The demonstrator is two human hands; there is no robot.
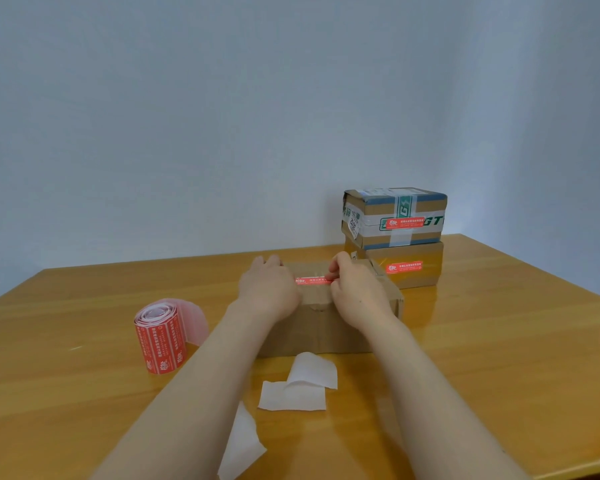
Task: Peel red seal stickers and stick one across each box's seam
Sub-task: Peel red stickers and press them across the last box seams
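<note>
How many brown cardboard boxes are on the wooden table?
3: near brown box under left hand and right hand; taped box atop lower box, back right. Others could hide behind.

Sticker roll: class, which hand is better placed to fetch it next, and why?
Left, probably. The roll stands left of the box, on the left hand's side. The right hand, at the sticker, would have to cross the box and left arm.

Green letters "GT" stand on the white-and-green packing tape (434, 221) around the taped brown cardboard box (426, 206), upper right. White print on the red seal stickers (404, 223) is too small to read.
</note>
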